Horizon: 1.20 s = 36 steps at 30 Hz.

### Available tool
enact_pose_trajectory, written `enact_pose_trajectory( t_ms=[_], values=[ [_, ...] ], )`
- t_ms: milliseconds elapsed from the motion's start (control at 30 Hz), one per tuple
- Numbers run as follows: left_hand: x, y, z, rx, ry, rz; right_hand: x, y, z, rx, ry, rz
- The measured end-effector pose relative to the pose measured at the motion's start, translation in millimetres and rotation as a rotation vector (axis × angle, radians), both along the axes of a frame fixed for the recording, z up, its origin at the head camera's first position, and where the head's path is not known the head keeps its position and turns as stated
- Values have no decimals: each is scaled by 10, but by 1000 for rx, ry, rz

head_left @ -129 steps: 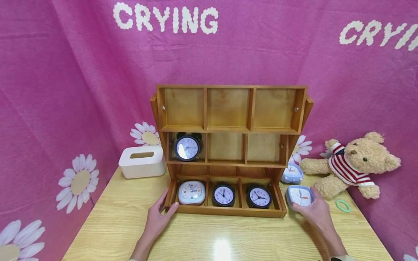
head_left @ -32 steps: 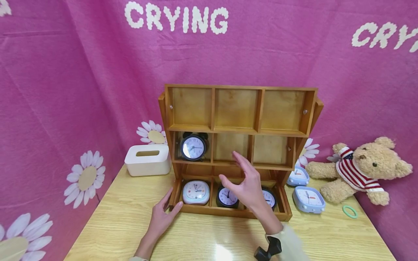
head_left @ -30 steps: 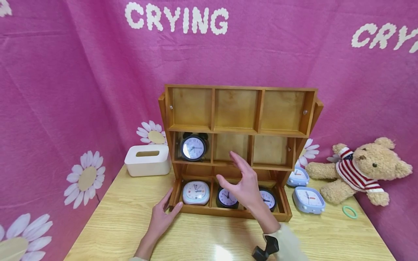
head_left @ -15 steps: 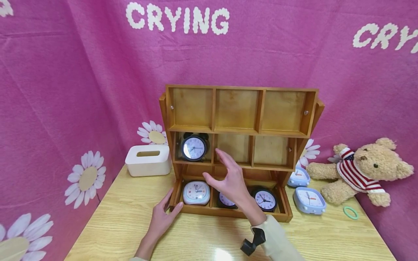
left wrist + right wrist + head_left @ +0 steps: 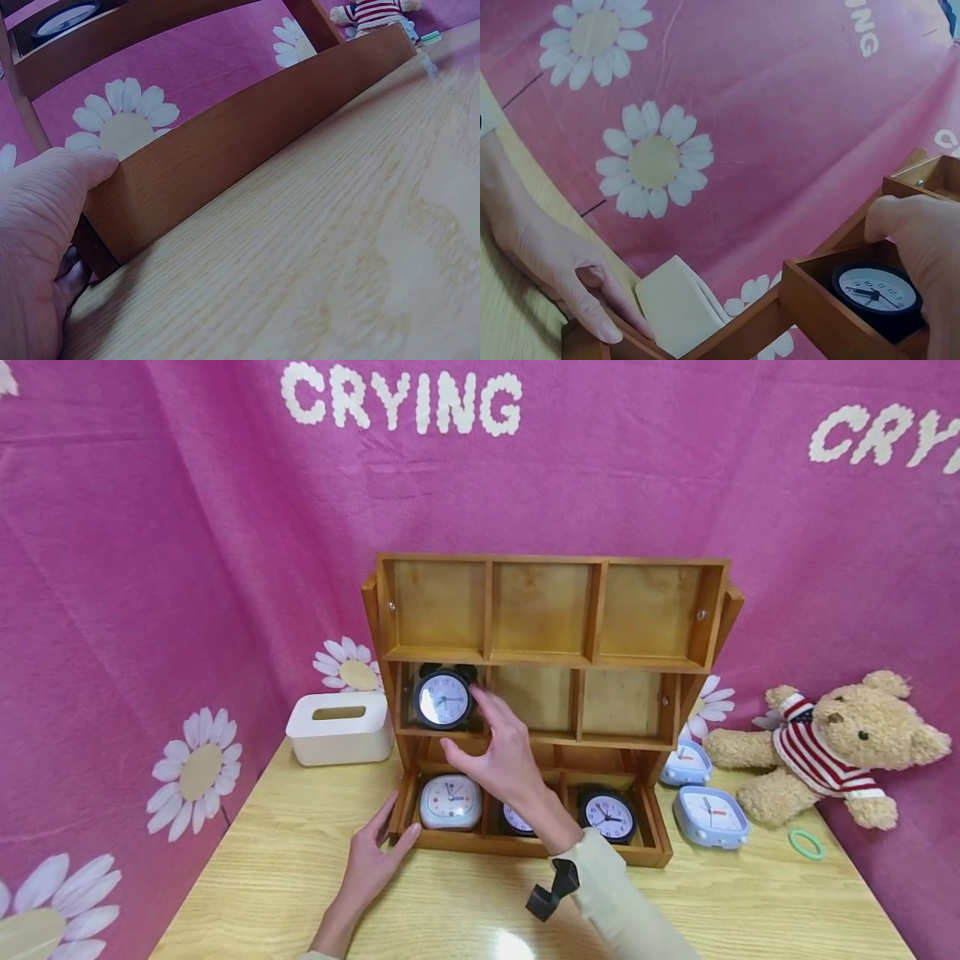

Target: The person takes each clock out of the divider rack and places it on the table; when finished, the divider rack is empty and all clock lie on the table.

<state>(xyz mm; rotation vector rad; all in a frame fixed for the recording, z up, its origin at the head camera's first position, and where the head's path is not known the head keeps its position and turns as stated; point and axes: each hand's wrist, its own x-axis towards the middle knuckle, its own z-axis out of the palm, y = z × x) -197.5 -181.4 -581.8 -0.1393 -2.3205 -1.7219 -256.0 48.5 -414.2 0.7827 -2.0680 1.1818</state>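
In the head view a black twin-bell alarm clock [image 5: 443,699] stands in the left compartment of the middle row of a wooden shelf [image 5: 525,847]. My right hand [image 5: 504,758] is at this clock, its upper fingertips by the right edge and its thumb lower down, apart from the clock's face. The right wrist view has the same clock [image 5: 877,296] beside the hand [image 5: 922,247]. My left hand [image 5: 45,225] grips the shelf's front left corner, thumb over the front board [image 5: 225,142]. Along the bottom row sit a white oval clock [image 5: 451,802] and two black round clocks, one partly hidden by my right arm.
Two blue clocks, the nearer one [image 5: 711,817] in front, stand right of the shelf, near a teddy bear [image 5: 817,752] and a green ring [image 5: 806,844]. A white tissue box [image 5: 339,728] is at the left. Pink fabric with daisies hangs behind.
My right hand has let go of the nearer blue clock, which now stands on the table, and has moved left across the shelf to the black twin-bell clock. My left hand stays at the corner.
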Motion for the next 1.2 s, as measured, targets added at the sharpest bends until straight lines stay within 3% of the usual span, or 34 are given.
enact_pose_trajectory(
  t_ms=[200,500,667,1000,1200],
  values=[
    [-6,-6,-8,2,3,-3,-99,-134,18,104,8,-99],
    [-12,-12,6,4,9,-7,-206,-354,-46,210,69,-334],
    [-10,-9,9,22,22,-15,-250,-434,-72,221,121,-430],
    [-8,-7,9,21,-2,-4,-348,-437,-73,249,226,-483],
    [-1,3,1,16,2,-1,-318,-376,-16,155,167,-390]
  ],
)
